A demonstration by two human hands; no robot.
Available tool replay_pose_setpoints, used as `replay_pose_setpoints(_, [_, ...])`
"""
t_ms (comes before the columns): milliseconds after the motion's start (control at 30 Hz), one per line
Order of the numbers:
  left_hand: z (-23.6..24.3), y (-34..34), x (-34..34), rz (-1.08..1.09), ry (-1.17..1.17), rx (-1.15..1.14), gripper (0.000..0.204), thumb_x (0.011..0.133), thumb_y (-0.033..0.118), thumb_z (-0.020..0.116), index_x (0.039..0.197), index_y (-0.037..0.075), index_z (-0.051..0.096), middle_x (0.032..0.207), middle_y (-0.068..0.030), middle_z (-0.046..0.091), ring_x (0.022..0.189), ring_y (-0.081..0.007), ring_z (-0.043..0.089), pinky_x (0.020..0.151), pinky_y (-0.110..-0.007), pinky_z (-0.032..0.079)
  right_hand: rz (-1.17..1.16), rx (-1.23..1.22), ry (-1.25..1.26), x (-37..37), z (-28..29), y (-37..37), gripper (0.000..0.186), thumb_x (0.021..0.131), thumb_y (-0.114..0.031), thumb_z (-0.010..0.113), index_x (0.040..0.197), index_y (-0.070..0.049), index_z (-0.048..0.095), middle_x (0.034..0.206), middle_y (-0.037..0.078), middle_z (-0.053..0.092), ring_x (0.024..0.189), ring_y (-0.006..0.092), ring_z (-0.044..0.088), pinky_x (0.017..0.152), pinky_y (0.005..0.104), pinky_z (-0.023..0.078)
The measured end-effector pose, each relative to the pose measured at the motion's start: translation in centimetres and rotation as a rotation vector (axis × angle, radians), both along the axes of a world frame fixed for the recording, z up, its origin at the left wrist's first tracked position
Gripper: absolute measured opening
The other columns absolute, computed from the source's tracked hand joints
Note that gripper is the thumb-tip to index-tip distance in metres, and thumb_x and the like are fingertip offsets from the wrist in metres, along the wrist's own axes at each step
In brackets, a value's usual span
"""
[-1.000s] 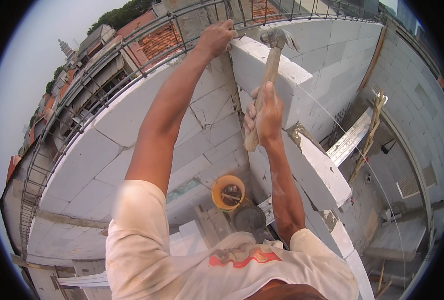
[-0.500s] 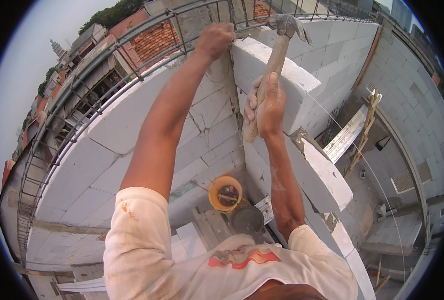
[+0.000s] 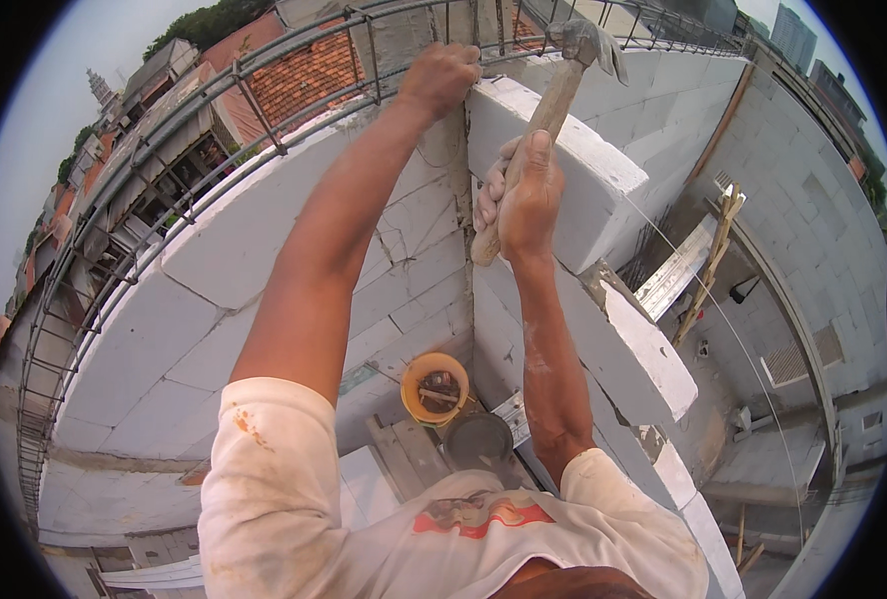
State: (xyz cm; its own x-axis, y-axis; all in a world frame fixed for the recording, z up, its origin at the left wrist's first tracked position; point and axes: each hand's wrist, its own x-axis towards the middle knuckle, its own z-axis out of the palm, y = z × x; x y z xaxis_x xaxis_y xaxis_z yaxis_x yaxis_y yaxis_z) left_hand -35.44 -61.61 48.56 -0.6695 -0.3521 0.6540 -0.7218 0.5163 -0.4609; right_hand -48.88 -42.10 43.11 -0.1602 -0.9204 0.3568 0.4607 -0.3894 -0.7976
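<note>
My right hand (image 3: 523,200) grips the wooden handle of a claw hammer (image 3: 553,100), its metal head raised above the top of a white block (image 3: 603,170) on the wall. My left hand (image 3: 442,75) is closed at the block's far upper corner, beside the steel rebar cage (image 3: 244,100); whatever is between its fingers is too small to make out. A thin string (image 3: 740,339) runs from the block's right corner down across the right side.
A curved block wall (image 3: 204,339) bends round on the left. Below are a yellow bucket (image 3: 419,399) with tools, a dark round container (image 3: 473,439) and planks (image 3: 396,459). A metal beam (image 3: 673,270) and bamboo poles (image 3: 708,265) lie lower right. Tiled roofs (image 3: 314,65) stand beyond.
The hammer and my right hand have risen slightly in the picture. My left hand stays at the block's corner, while the view has shifted a little.
</note>
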Motion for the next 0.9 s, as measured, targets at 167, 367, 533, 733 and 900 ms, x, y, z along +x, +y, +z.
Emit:
replay_pose_setpoints(167, [-0.2, -0.3, -0.5, 0.042, -0.026, -0.017, 0.013, 0.08, 0.009, 0.066, 0.088, 0.012, 0.076, 0.105, -0.0028, 0.066, 0.105, -0.0221, 0.065, 0.092, -0.038, 0.05, 0.126, 0.315, 0.061, -0.4, -0.2, -3.0, 0.057, 0.106, -0.061, 0.036, 0.096, -0.005, 0.045, 0.062, 0.001, 0.041, 0.039, 0.0109, 0.041, 0.035, 0.0295, 0.036])
replay_pose_setpoints(367, [-0.1, 0.4, 0.0, 0.052, -0.026, 0.002, 0.014, 0.081, 0.008, 0.065, 0.088, 0.013, 0.076, 0.112, -0.0018, 0.067, 0.109, -0.0212, 0.064, 0.095, -0.037, 0.05, 0.015, -0.048, -0.114, -0.1, 1.4, 1.4, 0.057, 0.106, -0.061, 0.037, 0.096, -0.005, 0.045, 0.062, 0.001, 0.042, 0.041, 0.0128, 0.043, 0.037, 0.03, 0.038])
replay_pose_setpoints(533, [0.3, 0.2, -1.3, 0.024, 0.004, 0.02, 0.014, 0.081, 0.007, 0.065, 0.089, 0.013, 0.076, 0.11, -0.0016, 0.067, 0.109, -0.0208, 0.064, 0.096, -0.038, 0.05, 0.051, 0.16, -0.063, 0.1, -0.8, -3.3, 0.061, 0.104, -0.065, 0.037, 0.098, -0.005, 0.046, 0.062, 0.001, 0.042, 0.041, 0.0134, 0.044, 0.038, 0.0315, 0.04])
replay_pose_setpoints(733, [-0.5, 0.0, 0.5, 0.03, 0.014, 0.027, 0.012, 0.082, 0.008, 0.064, 0.087, 0.012, 0.075, 0.104, -0.0028, 0.065, 0.108, -0.0214, 0.064, 0.098, -0.039, 0.049, 0.075, 0.153, 0.015, -0.9, 0.8, 0.7, 0.062, 0.103, -0.066, 0.037, 0.097, -0.006, 0.045, 0.062, 0.0, 0.041, 0.043, 0.0132, 0.045, 0.037, 0.0303, 0.041])
replay_pose_setpoints(900, [0.3, 0.1, -0.6, 0.011, 0.009, -0.001, 0.015, 0.085, 0.007, 0.061, 0.089, 0.011, 0.074, 0.106, -0.003, 0.065, 0.108, -0.0223, 0.064, 0.096, -0.04, 0.049, -0.093, -0.069, -0.07, 0.4, 2.1, -1.1, 0.057, 0.106, -0.06, 0.034, 0.094, -0.006, 0.046, 0.061, 0.001, 0.042, 0.041, 0.0111, 0.042, 0.036, 0.03, 0.038])
